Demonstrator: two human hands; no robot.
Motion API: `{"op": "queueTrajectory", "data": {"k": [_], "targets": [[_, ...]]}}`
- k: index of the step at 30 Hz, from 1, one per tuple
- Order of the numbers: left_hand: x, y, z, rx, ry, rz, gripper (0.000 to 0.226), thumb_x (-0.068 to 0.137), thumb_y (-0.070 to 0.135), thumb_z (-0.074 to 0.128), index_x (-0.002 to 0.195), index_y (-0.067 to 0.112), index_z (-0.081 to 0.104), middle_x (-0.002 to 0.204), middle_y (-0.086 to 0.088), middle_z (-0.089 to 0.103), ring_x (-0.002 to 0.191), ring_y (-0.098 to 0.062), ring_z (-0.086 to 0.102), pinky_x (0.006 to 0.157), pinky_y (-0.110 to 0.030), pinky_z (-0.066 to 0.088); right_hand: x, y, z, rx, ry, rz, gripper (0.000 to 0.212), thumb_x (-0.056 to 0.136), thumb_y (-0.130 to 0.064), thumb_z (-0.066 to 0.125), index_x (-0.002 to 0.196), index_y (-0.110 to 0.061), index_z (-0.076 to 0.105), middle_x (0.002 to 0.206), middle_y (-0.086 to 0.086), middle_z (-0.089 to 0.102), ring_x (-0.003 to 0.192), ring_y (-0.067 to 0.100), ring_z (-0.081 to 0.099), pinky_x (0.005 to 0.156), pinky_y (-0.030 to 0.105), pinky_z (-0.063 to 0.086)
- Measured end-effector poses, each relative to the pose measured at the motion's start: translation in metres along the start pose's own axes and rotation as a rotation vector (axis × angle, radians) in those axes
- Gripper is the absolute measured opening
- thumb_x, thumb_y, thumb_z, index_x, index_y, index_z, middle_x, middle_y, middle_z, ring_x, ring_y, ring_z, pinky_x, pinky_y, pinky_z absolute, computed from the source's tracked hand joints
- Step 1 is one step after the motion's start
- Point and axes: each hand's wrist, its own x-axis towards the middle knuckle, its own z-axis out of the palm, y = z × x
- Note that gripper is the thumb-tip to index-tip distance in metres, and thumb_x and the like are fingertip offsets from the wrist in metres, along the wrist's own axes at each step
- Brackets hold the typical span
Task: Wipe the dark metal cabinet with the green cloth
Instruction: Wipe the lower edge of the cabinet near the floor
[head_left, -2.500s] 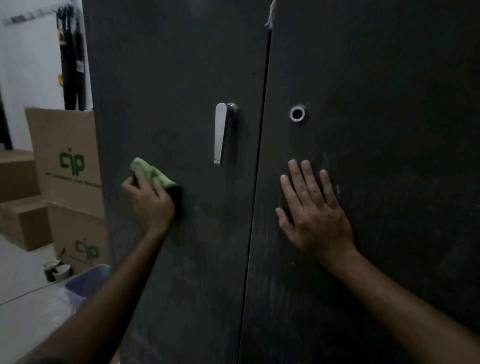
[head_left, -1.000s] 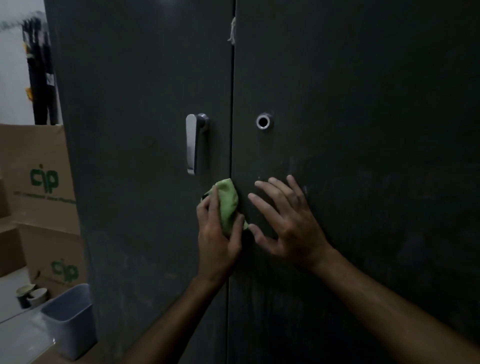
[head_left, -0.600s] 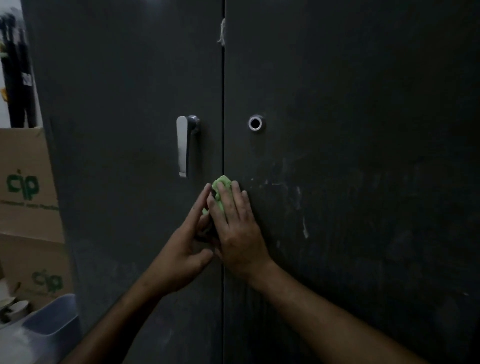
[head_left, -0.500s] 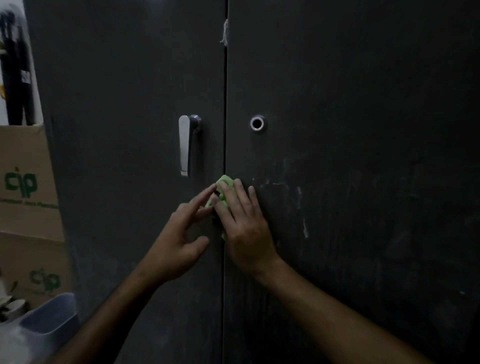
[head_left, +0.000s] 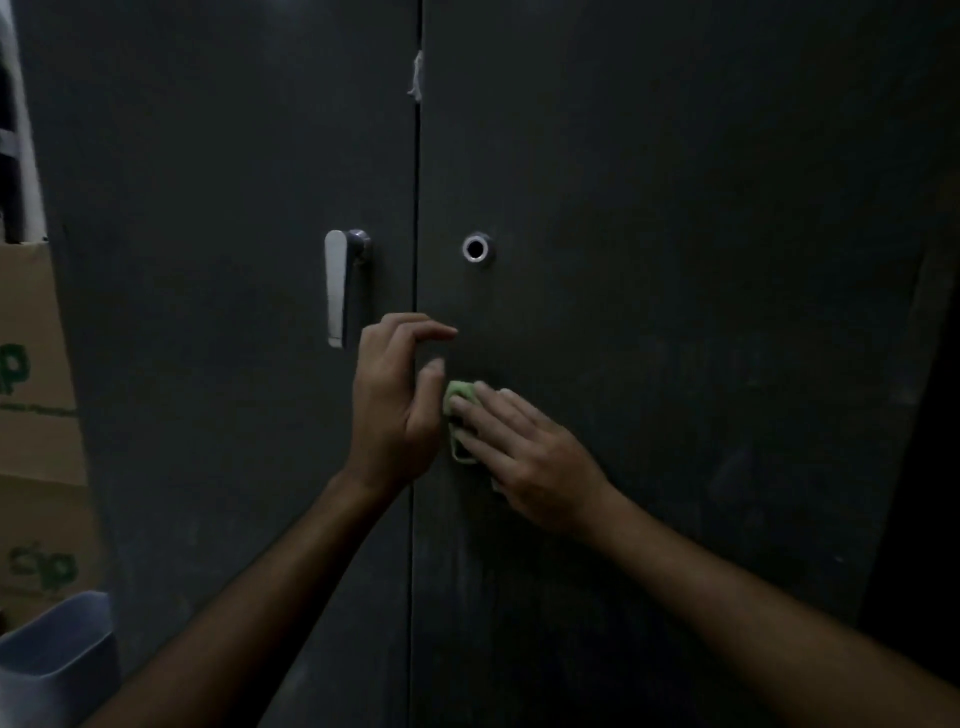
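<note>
The green cloth (head_left: 460, 391) is pressed flat against the right door of the cabinet (head_left: 675, 260) under the straight fingers of the right hand (head_left: 524, 452); only its upper corner and a pale edge are seen past the fingertips. The left hand (head_left: 395, 400) is held just to the left of the cloth, across the seam between the doors, with fingers loosely curled and nothing gripped; whether its thumb touches the cloth cannot be told. The handle (head_left: 337, 286) is found above and to the left of this hand, the keyhole (head_left: 477, 248) above the cloth.

The task is judged to be under way, not finished. Faint smears are seen on the door to the right of and below the right hand, so that panel is judged largely unwiped. Whether the left door is done cannot be told in this dim light.
</note>
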Motion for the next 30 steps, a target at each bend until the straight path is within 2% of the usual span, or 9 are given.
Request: {"op": "queueTrajectory", "data": {"k": [2, 8, 13, 15, 20, 22, 26, 28, 30], "targets": [[-0.006, -0.001, 0.014, 0.021, -0.067, 0.059, 0.031, 0.092, 0.017, 0.048, 0.115, 0.003, 0.063, 0.118, -0.006, 0.056, 0.115, -0.018, 0.050, 0.099, -0.032, 0.042, -0.024, 0.028, -0.015, -0.017, 0.014, 0.014, 0.049, 0.078, -0.010, 0.070, 0.127, -0.004, 0.065, 0.147, 0.019, 0.047, 0.138, 0.039, 0.042, 0.112, 0.051, 0.040], [-0.020, -0.001, 0.053, -0.065, -0.002, 0.066, 0.052, 0.091, 0.031, 0.041, 0.134, 0.002, 0.048, 0.139, -0.009, 0.045, 0.130, -0.022, 0.043, 0.108, -0.038, 0.036, 0.021, 0.034, -0.023, 0.033, 0.397, 0.594, 0.047, 0.081, 0.003, 0.063, 0.128, 0.000, 0.063, 0.148, 0.022, 0.045, 0.140, 0.042, 0.037, 0.116, 0.050, 0.034], [-0.017, 0.004, 0.072, -0.032, -0.045, 0.089, 0.055, 0.092, 0.034, 0.037, 0.134, 0.000, 0.050, 0.142, -0.014, 0.045, 0.135, -0.026, 0.041, 0.110, -0.046, 0.036, -0.052, 0.026, -0.018, 0.066, 0.115, 0.153, 0.040, 0.087, -0.006, 0.072, 0.126, -0.003, 0.066, 0.148, 0.017, 0.047, 0.140, 0.037, 0.040, 0.113, 0.049, 0.039], [-0.019, 0.000, 0.079, 0.025, -0.100, 0.141, 0.057, 0.092, 0.034, 0.037, 0.137, 0.000, 0.050, 0.146, -0.014, 0.044, 0.142, -0.028, 0.036, 0.114, -0.049, 0.032, -0.081, 0.049, -0.031, 0.048, 0.133, 0.254, 0.044, 0.083, 0.002, 0.069, 0.127, -0.002, 0.065, 0.147, 0.020, 0.047, 0.139, 0.040, 0.040, 0.111, 0.050, 0.040], [-0.025, -0.014, 0.094, 0.242, -0.150, 0.239, 0.063, 0.092, 0.033, 0.038, 0.146, 0.000, 0.043, 0.157, -0.016, 0.034, 0.152, -0.029, 0.020, 0.120, -0.051, 0.024, -0.046, 0.084, -0.049, -0.006, 0.480, 0.756, 0.050, 0.080, 0.006, 0.056, 0.129, 0.002, 0.062, 0.150, 0.025, 0.042, 0.142, 0.043, 0.035, 0.112, 0.052, 0.037], [-0.024, -0.016, 0.096, 0.267, -0.143, 0.247, 0.063, 0.091, 0.028, 0.040, 0.147, 0.000, 0.041, 0.158, -0.016, 0.032, 0.152, -0.030, 0.020, 0.121, -0.054, 0.023, -0.035, 0.065, -0.039, 0.027, 0.468, 0.699, 0.048, 0.082, 0.006, 0.058, 0.129, 0.001, 0.062, 0.149, 0.024, 0.043, 0.141, 0.044, 0.035, 0.112, 0.053, 0.038], [-0.025, -0.016, 0.098, 0.284, -0.118, 0.259, 0.063, 0.091, 0.026, 0.042, 0.148, -0.001, 0.040, 0.158, -0.017, 0.031, 0.152, -0.032, 0.021, 0.121, -0.054, 0.022, -0.105, 0.051, -0.032, -0.045, 0.120, 0.211, 0.039, 0.095, 0.002, 0.043, 0.129, 0.000, 0.063, 0.147, 0.020, 0.045, 0.140, 0.042, 0.038, 0.108, 0.052, 0.043], [-0.025, -0.017, 0.100, 0.294, -0.105, 0.260, 0.064, 0.090, 0.026, 0.043, 0.148, 0.000, 0.040, 0.158, -0.017, 0.031, 0.152, -0.031, 0.020, 0.122, -0.053, 0.020, -0.142, 0.076, -0.050, -0.048, 0.141, 0.281, 0.041, 0.091, 0.007, 0.047, 0.128, 0.001, 0.063, 0.146, 0.023, 0.046, 0.138, 0.043, 0.041, 0.106, 0.054, 0.044], [-0.025, -0.018, 0.102, 0.319, -0.095, 0.268, 0.065, 0.090, 0.028, 0.044, 0.148, 0.000, 0.039, 0.158, -0.017, 0.031, 0.152, -0.031, 0.019, 0.123, -0.051, 0.018, -0.151, 0.105, -0.066, -0.075, 0.271, 0.526, 0.050, 0.080, 0.013, 0.058, 0.129, 0.002, 0.061, 0.147, 0.026, 0.043, 0.139, 0.045, 0.038, 0.109, 0.054, 0.041]]}}
